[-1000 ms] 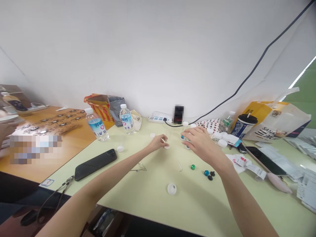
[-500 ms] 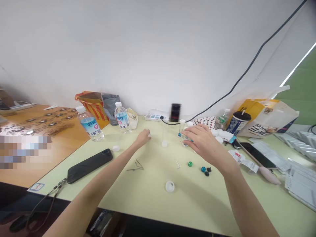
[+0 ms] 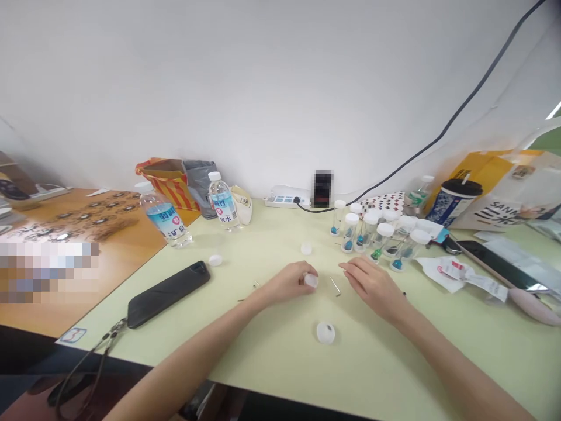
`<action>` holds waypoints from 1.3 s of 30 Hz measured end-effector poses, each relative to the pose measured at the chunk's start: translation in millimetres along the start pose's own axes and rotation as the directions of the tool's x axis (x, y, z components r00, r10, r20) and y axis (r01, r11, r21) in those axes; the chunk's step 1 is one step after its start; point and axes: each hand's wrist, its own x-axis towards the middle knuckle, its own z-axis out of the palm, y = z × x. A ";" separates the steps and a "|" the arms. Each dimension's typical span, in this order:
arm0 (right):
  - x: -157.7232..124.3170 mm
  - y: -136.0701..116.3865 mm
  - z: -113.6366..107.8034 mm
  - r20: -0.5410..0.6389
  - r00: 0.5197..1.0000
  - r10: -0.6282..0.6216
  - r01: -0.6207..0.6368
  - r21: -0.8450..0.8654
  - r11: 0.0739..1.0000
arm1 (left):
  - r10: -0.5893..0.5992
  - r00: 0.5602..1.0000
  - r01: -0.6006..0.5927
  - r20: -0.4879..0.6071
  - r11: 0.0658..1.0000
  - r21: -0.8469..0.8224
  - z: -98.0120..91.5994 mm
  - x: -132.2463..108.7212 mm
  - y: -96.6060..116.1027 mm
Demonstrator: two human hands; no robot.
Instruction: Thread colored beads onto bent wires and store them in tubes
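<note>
My left hand [image 3: 291,282] is closed, with thumb and fingertips around a small round white cap [image 3: 311,281] just above the tabletop. To its right, my right hand [image 3: 370,286] is held low with fingers stretched leftward; its thumb is hidden. A thin L-shaped metal rod [image 3: 335,286] lies between the hands. Nearer the front edge sits a white ball with a hole [image 3: 325,332]. Another white cap [image 3: 306,249] lies beyond my left hand. Behind my right hand stand several clear tubes with white lids [image 3: 349,234], holding blue or green beads.
On the left are a dark phone [image 3: 169,295] with a strap, a loose white cap [image 3: 215,260] and two water bottles [image 3: 225,202]. A power strip [image 3: 283,197] lies along the wall. A lidded drink cup [image 3: 454,202], crumpled wrappers and another phone [image 3: 499,266] occupy the right side.
My left hand has come back toward me and rightward with the white cap. My right hand has drawn back from the tubes, over where loose beads lay. The view has turned slightly right.
</note>
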 end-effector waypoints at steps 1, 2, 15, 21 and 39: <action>-3.6 4.5 -0.5 0.029 0.999 0.016 -0.015 -0.019 1.000 | 0.018 1.000 -0.018 -0.001 1.000 0.007 7.1 -1.2 -0.7; -5.8 8.2 -3.5 0.039 0.998 0.049 -0.047 -0.036 0.998 | 0.068 0.998 -0.068 0.003 0.997 0.046 12.7 -3.2 -0.5; -17.0 23.3 -15.2 0.496 0.852 0.169 -0.144 -0.089 0.986 | 0.192 0.962 -0.220 0.195 0.966 0.138 13.4 -12.6 10.1; -6.6 5.4 -16.2 0.587 0.803 0.105 -0.186 0.078 0.979 | 0.221 0.965 -0.248 0.142 0.946 0.210 15.2 -12.0 8.5; -11.0 -10.6 8.6 0.350 0.931 0.106 -0.169 0.153 0.974 | 0.124 0.881 0.048 -0.456 0.936 0.348 -34.0 -11.7 -1.4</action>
